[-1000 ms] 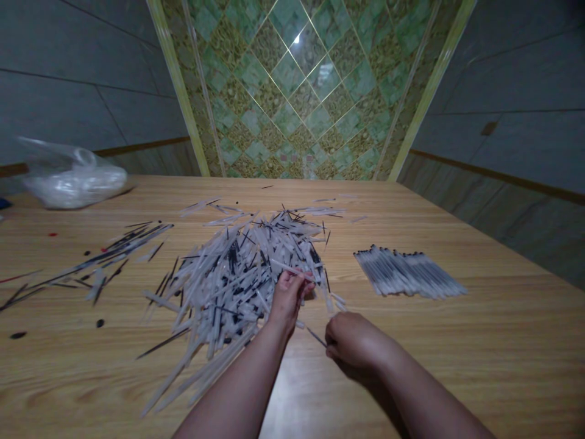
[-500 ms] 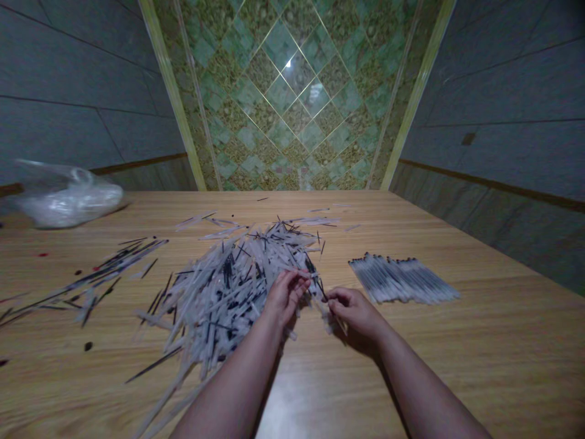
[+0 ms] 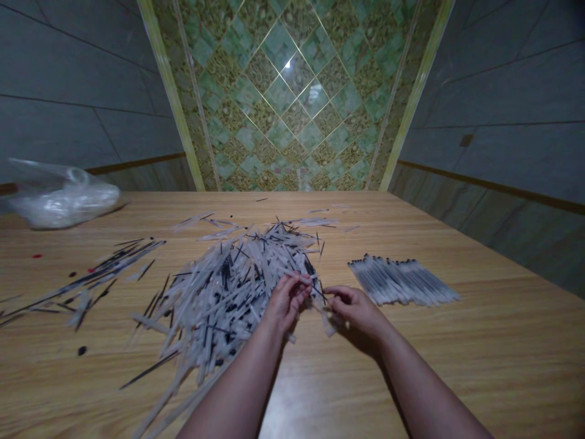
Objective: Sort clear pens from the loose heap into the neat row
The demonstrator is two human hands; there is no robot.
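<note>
My left hand [image 3: 289,302] is closed in a pinch on a translucent pen barrel [image 3: 295,275] at the right edge of a big heap. A thin black pen refill [image 3: 318,291] runs from the barrel's end toward my right hand [image 3: 356,311]. My right fingers are curled, with their tips at the far end of this refill. Below both hands lie a few loose clear pieces [image 3: 329,324], partly covered by the fingers. The heap [image 3: 228,286] mixes clear barrels and black refills, lying every which way.
Right of my hands, a neat row of filled barrels with black ends [image 3: 402,280] lies on the wooden table [image 3: 493,353]. More black refills [image 3: 109,262] are scattered at the left, near a black cap [image 3: 82,350]. A clear plastic bag [image 3: 68,201] stands at the back left.
The black refill has shifted into line with the barrel in my left hand. My right index finger has stretched out more, and my left fingers have drawn closer together.
</note>
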